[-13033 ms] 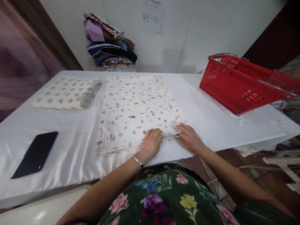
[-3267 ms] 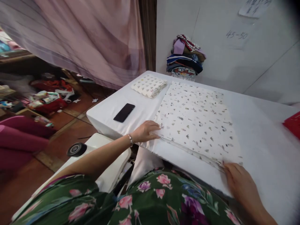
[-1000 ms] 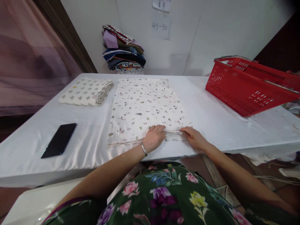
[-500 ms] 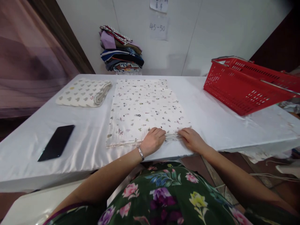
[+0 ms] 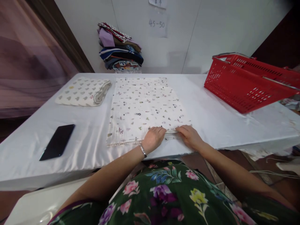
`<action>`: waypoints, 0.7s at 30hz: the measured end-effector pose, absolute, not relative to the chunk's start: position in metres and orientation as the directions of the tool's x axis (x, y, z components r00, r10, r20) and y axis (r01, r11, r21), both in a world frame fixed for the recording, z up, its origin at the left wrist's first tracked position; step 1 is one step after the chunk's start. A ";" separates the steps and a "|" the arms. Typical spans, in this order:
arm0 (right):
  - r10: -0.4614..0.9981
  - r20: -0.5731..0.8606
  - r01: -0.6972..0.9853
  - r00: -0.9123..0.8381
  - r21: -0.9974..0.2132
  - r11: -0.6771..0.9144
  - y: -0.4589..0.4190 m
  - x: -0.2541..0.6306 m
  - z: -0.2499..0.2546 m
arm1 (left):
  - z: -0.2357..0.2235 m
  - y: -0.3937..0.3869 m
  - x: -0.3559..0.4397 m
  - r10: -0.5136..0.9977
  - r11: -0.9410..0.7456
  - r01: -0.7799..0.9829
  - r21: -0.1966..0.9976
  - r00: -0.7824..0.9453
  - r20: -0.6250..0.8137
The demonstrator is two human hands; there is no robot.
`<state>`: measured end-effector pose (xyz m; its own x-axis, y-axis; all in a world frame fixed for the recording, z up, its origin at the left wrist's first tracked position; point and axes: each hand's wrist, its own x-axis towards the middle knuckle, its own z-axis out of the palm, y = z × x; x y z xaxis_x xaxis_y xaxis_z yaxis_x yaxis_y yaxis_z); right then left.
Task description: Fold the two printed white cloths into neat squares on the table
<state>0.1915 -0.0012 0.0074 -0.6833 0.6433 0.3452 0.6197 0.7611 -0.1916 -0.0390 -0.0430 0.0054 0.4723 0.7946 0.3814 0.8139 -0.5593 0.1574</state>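
Note:
A white cloth (image 5: 145, 106) with small printed figures lies flat and folded in layers on the table. My left hand (image 5: 153, 139) pinches its near edge, a bracelet on the wrist. A short way to the right, my right hand (image 5: 189, 136) grips the same edge close to the cloth's near right corner. Between the two hands the stacked layers show as thin lines. My fingertips are partly hidden by the backs of the hands.
On the white-covered table (image 5: 89, 125) are a folded cloud-print blanket (image 5: 83, 92) and a black phone (image 5: 57, 142) at left, and a red basket (image 5: 243, 86) at right. Folded clothes (image 5: 120, 51) are piled behind the far edge, by the wall.
My right hand has shifted slightly left along the cloth's near edge, and the layers there look a little lifted. My left hand stays nearly in place. The view has tilted slightly.

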 end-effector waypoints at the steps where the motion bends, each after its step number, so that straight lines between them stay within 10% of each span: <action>1: 0.638 0.354 0.618 -0.684 -0.184 0.764 0.000 0.192 0.007 | 0.006 -0.043 -0.039 0.797 -0.556 0.816 0.159 0.470 0.379; 21: 0.507 0.138 0.496 -0.851 -0.106 0.862 -0.002 0.196 0.016 | 0.012 -0.052 -0.045 0.767 -0.634 0.757 0.160 0.588 0.256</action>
<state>0.1957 -0.0020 0.0157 -0.8508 0.5069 0.1381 0.4962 0.8617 -0.1058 -0.0453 -0.0516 0.0119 0.5883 0.7669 0.2563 0.7566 -0.6340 0.1603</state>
